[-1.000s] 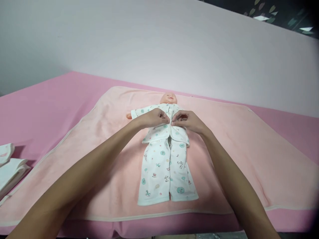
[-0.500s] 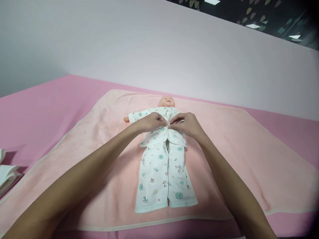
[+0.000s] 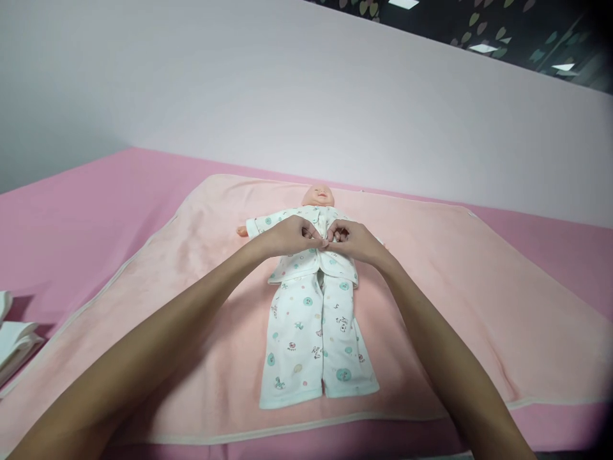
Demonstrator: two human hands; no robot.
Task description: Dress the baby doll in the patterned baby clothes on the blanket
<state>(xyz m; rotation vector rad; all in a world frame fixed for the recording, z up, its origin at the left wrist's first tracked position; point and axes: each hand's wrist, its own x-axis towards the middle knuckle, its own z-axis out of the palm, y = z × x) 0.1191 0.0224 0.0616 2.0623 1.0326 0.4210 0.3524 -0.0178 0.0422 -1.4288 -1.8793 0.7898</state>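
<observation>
A baby doll (image 3: pixel 318 195) lies on its back, dressed in a white printed shirt (image 3: pixel 295 266) and matching printed trousers (image 3: pixel 306 345). My left hand (image 3: pixel 292 236) pinches the shirt's front opening at the doll's chest. From the other side, my right hand (image 3: pixel 354 240) pinches the same opening, and the fingertips of both hands meet there. The fingers cover the small fastening between them. One doll hand (image 3: pixel 242 231) pokes out of the sleeve on the left. The trousers lie flat, with no feet showing at the hems.
A light pink blanket (image 3: pixel 191 358) with a pale edge lies under the doll, on a darker pink surface (image 3: pixel 62 236). Folded white cloths (image 3: pixel 16 345) lie at the left edge. A pale wall (image 3: pixel 287 89) rises behind.
My thumbs and fingertips have come closer together at the shirt front, and the right-hand fingers have curled in more. The doll and trousers stay where they were.
</observation>
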